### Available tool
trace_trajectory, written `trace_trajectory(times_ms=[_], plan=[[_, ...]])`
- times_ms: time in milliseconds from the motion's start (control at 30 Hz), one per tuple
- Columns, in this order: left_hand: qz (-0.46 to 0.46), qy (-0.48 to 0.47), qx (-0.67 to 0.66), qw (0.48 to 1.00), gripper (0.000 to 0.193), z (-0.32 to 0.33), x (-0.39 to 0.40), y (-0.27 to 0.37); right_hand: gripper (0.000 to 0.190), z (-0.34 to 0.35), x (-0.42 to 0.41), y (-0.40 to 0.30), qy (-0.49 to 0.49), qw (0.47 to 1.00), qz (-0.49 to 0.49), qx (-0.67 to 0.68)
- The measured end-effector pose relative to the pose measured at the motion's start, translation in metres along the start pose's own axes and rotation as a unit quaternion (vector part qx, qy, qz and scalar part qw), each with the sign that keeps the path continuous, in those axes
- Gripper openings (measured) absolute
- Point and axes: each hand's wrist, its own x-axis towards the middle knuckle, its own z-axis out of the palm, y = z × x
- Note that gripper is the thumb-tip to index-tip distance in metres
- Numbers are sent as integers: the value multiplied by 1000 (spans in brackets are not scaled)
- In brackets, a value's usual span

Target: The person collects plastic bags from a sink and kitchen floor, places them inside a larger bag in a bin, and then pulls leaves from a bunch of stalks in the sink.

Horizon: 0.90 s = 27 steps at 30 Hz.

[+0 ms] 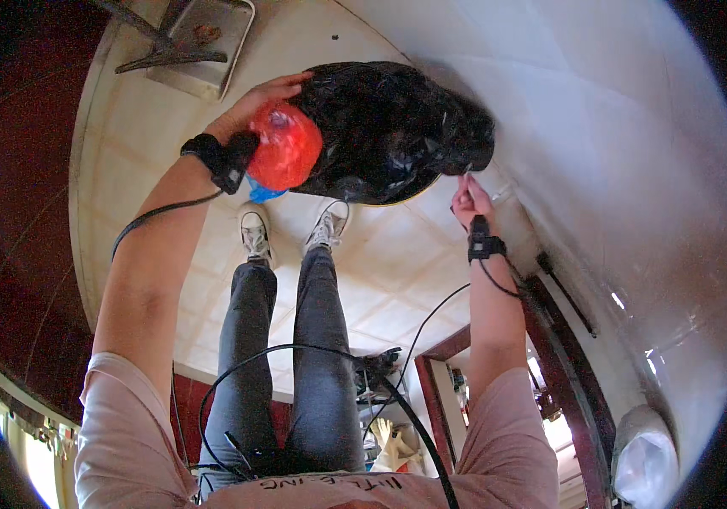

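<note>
A large, glossy black plastic bag [382, 133] lies spread over the floor in front of my shoes, with a thin yellow edge showing along its near side. At its upper left border rest the extended fingers of my left hand [268, 95]; the thumb side is hidden. A red plastic bag [287, 146] bulges beside that hand, overlapping the black one, with a bit of blue plastic [265, 191] under it. Whether my left hand grips either bag is not clear. My right hand [472, 200] pinches the black bag's lower right edge between its fingertips.
A metal tray [210, 44] and a dark stand leg [172, 60] are at the upper left. White wall panelling [592, 159] rises on the right. A lined white bin [646, 464] stands lower right. Black cables [293, 347] hang across my body. Pale tiles [395, 273] cover the floor.
</note>
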Motion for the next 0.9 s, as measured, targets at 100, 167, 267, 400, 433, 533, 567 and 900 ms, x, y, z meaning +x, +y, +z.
trace_trajectory(times_ms=[100, 167, 267, 400, 433, 533, 567, 900], plan=[[167, -85, 2, 982, 58, -20, -9, -6, 14, -9, -18, -7, 64, 992, -105, 20], [60, -27, -132, 989, 59, -40, -22, -29, 16, 31, -43, 7, 194, 806, -482, -284], [19, 86, -218, 972, 46, -48, -43, -37, 30, 93, -112, 20, 76, 674, -586, -443], [-49, 244, -55, 967, 18, -34, -78, -45, 55, 115, -137, 32, -82, 350, -601, -714], [53, 219, 179, 958, 21, -28, -87, -48, 61, 111, -131, 35, -67, 341, -554, -756], [-53, 212, 187, 958, 25, 22, -110, -47, 54, 79, -116, 30, -48, 369, -496, -784], [-61, 191, 217, 955, 26, 34, -115, -49, 50, 73, -116, 33, -41, 377, -493, -783], [-72, 263, 154, 950, 59, 105, -78, -87, 20, 21, -86, 64, -39, 356, -470, -807]])
